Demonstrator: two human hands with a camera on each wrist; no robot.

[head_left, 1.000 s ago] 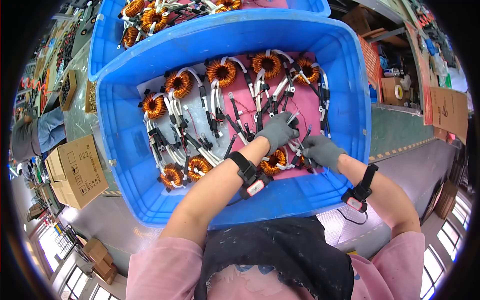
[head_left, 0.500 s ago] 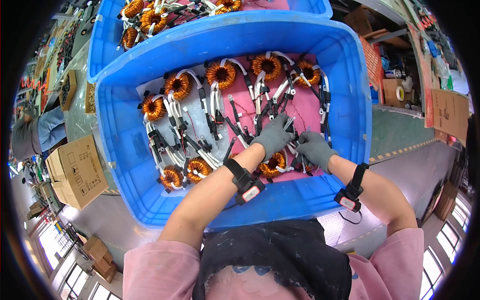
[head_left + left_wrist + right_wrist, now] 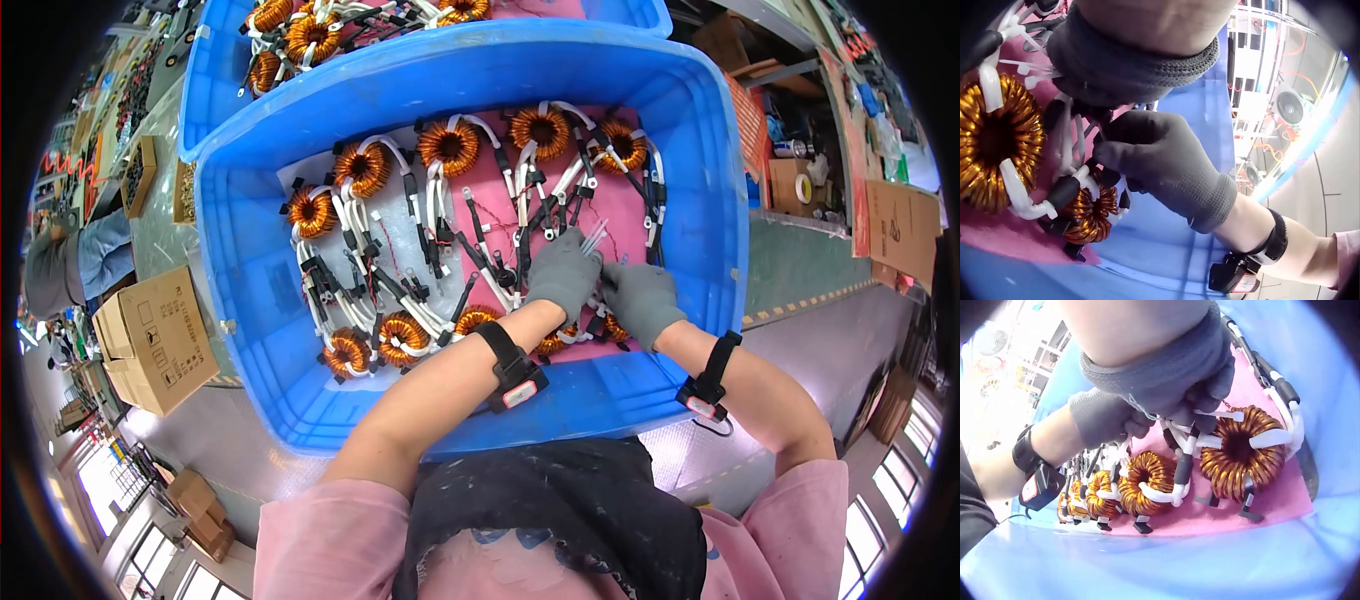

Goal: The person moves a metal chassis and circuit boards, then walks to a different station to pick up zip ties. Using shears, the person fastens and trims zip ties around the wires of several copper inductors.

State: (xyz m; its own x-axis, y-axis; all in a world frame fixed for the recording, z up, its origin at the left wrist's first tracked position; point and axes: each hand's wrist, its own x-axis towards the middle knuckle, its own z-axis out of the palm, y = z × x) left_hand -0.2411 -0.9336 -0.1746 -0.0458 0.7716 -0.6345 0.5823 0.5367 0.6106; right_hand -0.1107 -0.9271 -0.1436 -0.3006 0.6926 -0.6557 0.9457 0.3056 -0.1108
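While thin white plastic ties [image 3: 595, 237] are gripped by the grey-gloved left hand [image 3: 565, 270] inside the blue plastic bin [image 3: 695, 140], black-and-white leads [image 3: 1064, 192] beside an orange copper-wound coil [image 3: 1082, 230] are reached by the curled grey-gloved right hand [image 3: 643, 298], whose hold, if any, can't be told.

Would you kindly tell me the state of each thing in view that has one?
Left hand: gloved, curled round ties.
Right hand: gloved, curled; grasp hidden.
White cable ties: ends protruding.
Toroidal coils: wound, leads attached.
Blue bin: open-topped, holding coils.
Wrist straps: fastened.
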